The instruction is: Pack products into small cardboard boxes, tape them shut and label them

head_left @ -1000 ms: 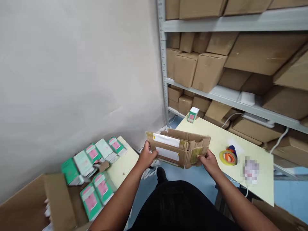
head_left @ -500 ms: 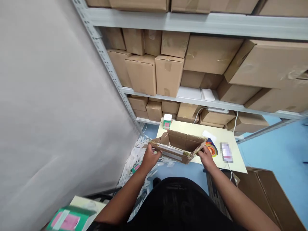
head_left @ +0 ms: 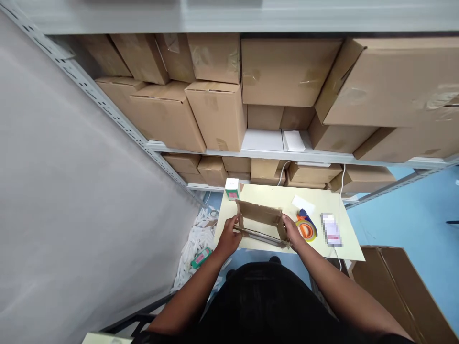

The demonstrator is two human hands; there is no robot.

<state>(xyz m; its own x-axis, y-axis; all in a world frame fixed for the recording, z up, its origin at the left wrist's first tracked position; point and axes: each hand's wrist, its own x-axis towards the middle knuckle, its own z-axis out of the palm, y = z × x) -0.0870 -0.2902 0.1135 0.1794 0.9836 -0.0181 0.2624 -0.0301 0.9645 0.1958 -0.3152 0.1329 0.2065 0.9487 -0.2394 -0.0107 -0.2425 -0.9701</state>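
An open cardboard box (head_left: 261, 213), seemingly without a bottom since the table's pale surface shows through it, is held between my two hands just above the small table (head_left: 337, 200). My left hand (head_left: 230, 235) grips its left end, fingers wrapped on the edge. At the opposite end, my right hand (head_left: 292, 233) is closed on the short wall. Right beside that hand lies a tape dispenser (head_left: 306, 227) in orange, blue and yellow. A small white and green box (head_left: 233, 189) stands at the table's far left corner.
Metal shelves (head_left: 201, 150) packed with cardboard boxes (head_left: 218, 114) rise behind the table. A phone-like device (head_left: 332, 230) with a white cable lies on its right side. White paper strips (head_left: 191, 243) and a green box (head_left: 201, 258) litter the floor at left. A large carton (head_left: 398, 286) stands at right.
The cardboard box has been lowered toward the table and turned, so its opening faces up more. Both hands keep hold of it. The view has shifted closer to the shelves.
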